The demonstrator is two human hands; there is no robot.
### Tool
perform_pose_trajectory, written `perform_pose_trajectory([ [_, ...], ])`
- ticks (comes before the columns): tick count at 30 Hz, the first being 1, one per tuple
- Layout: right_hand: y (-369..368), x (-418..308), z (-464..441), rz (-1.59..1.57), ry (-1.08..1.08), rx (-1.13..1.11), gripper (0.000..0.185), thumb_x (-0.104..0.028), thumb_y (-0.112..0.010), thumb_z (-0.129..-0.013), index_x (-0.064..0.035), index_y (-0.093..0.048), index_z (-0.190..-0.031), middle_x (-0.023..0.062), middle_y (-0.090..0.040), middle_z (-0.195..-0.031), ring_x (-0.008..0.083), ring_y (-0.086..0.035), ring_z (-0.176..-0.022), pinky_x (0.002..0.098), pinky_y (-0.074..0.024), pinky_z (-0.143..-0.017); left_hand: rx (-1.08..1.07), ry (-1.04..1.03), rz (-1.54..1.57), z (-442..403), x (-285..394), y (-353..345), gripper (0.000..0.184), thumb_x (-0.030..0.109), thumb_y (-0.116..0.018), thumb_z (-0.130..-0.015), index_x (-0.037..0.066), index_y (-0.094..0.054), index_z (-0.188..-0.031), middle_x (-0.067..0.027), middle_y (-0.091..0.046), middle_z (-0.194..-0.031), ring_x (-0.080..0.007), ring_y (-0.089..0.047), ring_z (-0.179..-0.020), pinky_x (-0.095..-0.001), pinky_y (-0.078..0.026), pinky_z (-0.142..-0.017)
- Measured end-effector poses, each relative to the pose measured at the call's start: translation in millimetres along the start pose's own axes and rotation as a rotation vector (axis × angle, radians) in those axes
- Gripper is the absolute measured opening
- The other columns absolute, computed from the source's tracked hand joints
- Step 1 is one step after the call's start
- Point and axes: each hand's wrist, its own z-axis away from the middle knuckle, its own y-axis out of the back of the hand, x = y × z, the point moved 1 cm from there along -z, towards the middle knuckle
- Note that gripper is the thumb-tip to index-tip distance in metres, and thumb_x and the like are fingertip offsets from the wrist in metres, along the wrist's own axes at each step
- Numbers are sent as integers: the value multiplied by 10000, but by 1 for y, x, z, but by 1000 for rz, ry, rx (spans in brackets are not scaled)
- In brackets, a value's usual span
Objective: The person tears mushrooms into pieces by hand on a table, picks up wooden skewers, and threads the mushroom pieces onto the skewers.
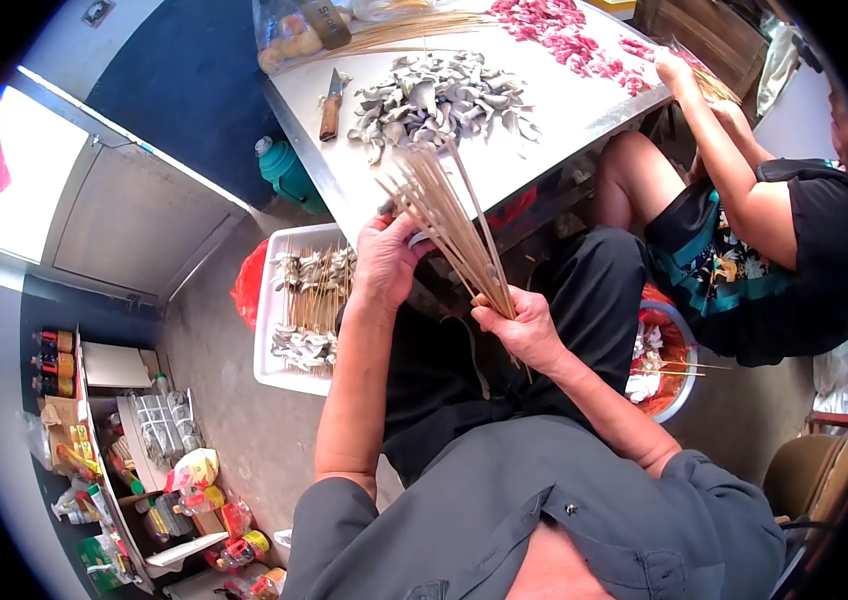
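A bundle of thin wooden skewers (449, 225) fans out in front of me, above my lap. My right hand (524, 328) is wrapped round its lower end. My left hand (391, 258) is closed at the upper left side of the bundle, with a grey mushroom piece at its fingertips. Beyond the skewers, a pile of grey mushrooms (439, 100) lies on the white table (564, 125). A white tray (264, 345) at the left of my legs holds rows of skewered mushrooms (309, 300).
A knife (331, 108) lies left of the pile. Red meat pieces (564, 40) and loose skewers (404, 35) are farther back. A co-worker (744, 230) sits at the right, holding skewers. A tub (684, 350) stands between us. A teal jug (284, 170) is beside the table.
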Motion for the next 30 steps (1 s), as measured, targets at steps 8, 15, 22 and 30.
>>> perform_pose_trajectory([
  [8, 26, 19, 11, -81, -204, 26, 238, -258, -550, -979, -33, -612, -1023, -29, -575, -718, 8, -392, -488, 184, -305, -441, 86, -260, -35, 1, 32, 22, 285, 22, -633, -883, 3, -576, -1161, -112, -668, -1020, -232, -682, -886, -383, -620, -722],
  [15, 21, 8, 19, 34, -152, -54, 160, -155, -580, -953, -26, -601, -1045, -31, -576, -721, 26, -454, -572, 188, -363, -511, 192, -261, 75, -1, 28, 29, 270, 3, -646, -873, 16, -587, -1136, -114, -674, -998, -234, -688, -848, -392, -617, -697],
  [22, 18, 6, 22, -63, -216, -42, 154, -88, -602, -916, -26, -568, -1053, -7, -582, -734, 38, -475, -594, 193, -375, -522, 237, -285, 72, -2, 26, 38, 251, 35, -644, -882, 22, -596, -1128, -112, -680, -979, -259, -685, -842, -437, -596, -735],
  [30, 17, 8, 24, -126, -255, -51, 146, -74, -632, -892, -47, -520, -981, 17, -590, -713, 34, -444, -498, 182, -348, -450, 253, -279, 124, 1, 28, 35, 268, 20, -644, -879, 26, -582, -1140, -115, -669, -1034, -248, -674, -879, -431, -593, -727],
])
